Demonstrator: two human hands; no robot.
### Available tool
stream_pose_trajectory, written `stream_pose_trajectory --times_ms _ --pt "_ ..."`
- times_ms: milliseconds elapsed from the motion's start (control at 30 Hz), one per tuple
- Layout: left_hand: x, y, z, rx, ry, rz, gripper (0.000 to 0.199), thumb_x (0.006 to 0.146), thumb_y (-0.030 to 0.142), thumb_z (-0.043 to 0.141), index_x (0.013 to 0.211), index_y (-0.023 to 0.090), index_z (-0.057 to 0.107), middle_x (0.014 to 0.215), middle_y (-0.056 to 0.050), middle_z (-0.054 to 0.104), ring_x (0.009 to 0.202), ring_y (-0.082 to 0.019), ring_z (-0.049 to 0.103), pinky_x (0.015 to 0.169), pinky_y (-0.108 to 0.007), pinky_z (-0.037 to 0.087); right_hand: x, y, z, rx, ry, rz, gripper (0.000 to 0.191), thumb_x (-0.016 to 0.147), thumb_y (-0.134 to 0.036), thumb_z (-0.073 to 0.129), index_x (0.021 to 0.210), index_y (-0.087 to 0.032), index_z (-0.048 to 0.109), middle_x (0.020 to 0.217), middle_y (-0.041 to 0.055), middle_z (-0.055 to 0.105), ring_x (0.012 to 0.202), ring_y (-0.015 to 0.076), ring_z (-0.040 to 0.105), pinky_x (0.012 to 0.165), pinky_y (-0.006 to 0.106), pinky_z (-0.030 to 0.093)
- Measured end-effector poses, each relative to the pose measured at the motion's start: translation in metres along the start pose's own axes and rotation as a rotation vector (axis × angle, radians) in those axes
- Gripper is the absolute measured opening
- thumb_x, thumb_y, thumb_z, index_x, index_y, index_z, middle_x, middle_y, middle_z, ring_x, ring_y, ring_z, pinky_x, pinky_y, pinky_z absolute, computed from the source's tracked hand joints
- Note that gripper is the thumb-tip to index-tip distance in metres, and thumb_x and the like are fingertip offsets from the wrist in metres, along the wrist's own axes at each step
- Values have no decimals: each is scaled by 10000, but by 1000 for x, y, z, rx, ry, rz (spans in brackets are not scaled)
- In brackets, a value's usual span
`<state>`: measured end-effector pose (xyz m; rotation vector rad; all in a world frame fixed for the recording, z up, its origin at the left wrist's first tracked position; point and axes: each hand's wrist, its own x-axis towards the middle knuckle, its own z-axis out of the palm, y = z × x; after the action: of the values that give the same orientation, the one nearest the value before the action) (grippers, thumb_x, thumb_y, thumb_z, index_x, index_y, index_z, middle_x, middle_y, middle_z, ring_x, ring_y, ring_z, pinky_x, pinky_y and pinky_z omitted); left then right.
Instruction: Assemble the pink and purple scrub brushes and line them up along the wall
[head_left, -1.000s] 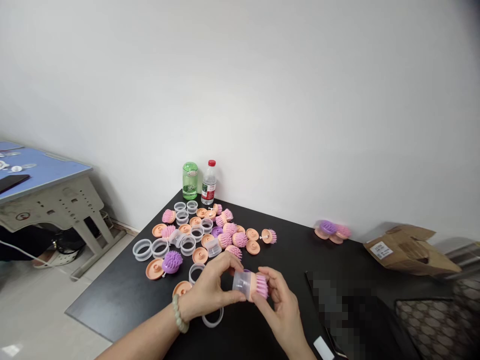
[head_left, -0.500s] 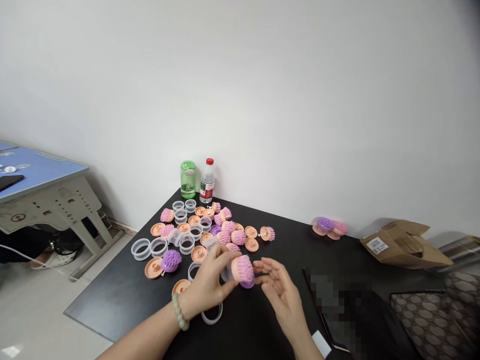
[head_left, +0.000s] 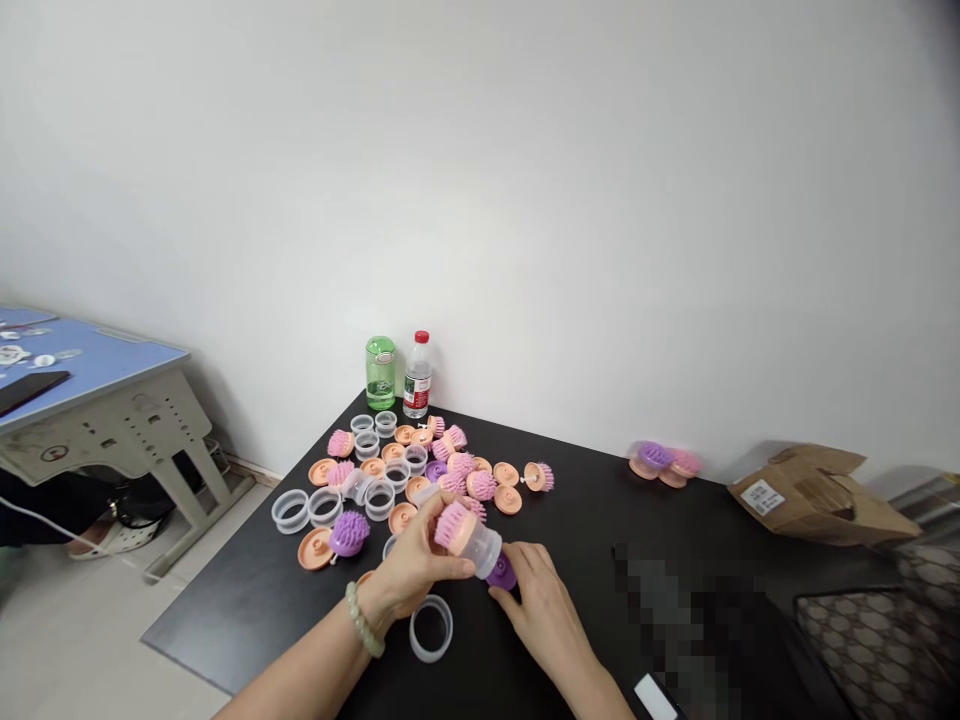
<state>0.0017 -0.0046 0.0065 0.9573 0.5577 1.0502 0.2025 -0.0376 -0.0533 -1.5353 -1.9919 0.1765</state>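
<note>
My left hand [head_left: 411, 565], with a bead bracelet [head_left: 364, 620] on the wrist, grips a transparent plastic sleeve [head_left: 482, 548]. A pink-bristled brush head [head_left: 454, 527] on a peach base sits at the sleeve's upper left end. At its lower right end is a purple brush head [head_left: 502, 573]. My right hand [head_left: 541, 612] closes on that purple end from below and to the right. Just below my left hand, a loose transparent ring [head_left: 431, 628] lies on the tabletop.
The black table [head_left: 240, 610] holds a scattered pile of peach discs, transparent rings and pink brushes. A green bottle [head_left: 380, 373] and a water bottle [head_left: 417, 375] stand behind it. Further right are brush sets [head_left: 660, 462] and torn cardboard [head_left: 814, 497]. A blue desk [head_left: 90, 370] stands left.
The sleeve has swung so its pink end points up and left, with the purple end now lower right. My right hand has moved in from beside it and closed on the purple end.
</note>
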Motion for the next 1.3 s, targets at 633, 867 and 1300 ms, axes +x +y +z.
stream_pose_trajectory --times_ms 633,867,1300 --pt "1 -1 -6 752 -29 188 584 656 482 867 1078 203 575 1073 -61 602 984 -273 546 862 -357 414 -5 -23 -28 406 178 -37 465 861 -202 656 1309 -252 541 1240 91 673 1081 233 700 890 335 618" --pt "-1 -1 -1 547 -60 129 571 658 440 878 1097 210 596 1024 -32 585 880 -206 531 769 -296 423 -4 -26 -28 479 219 5 412 810 -253 752 1210 -250 651 1139 68 742 899 226 755 815 334 644" --pt "-2 1 2 368 -57 65 581 570 434 925 988 187 605 900 9 560 791 -153 484 695 -250 381 -3 -28 -33 412 279 -128 436 871 -428 729 1276 -276 673 1178 80 748 916 250 764 802 344 659"
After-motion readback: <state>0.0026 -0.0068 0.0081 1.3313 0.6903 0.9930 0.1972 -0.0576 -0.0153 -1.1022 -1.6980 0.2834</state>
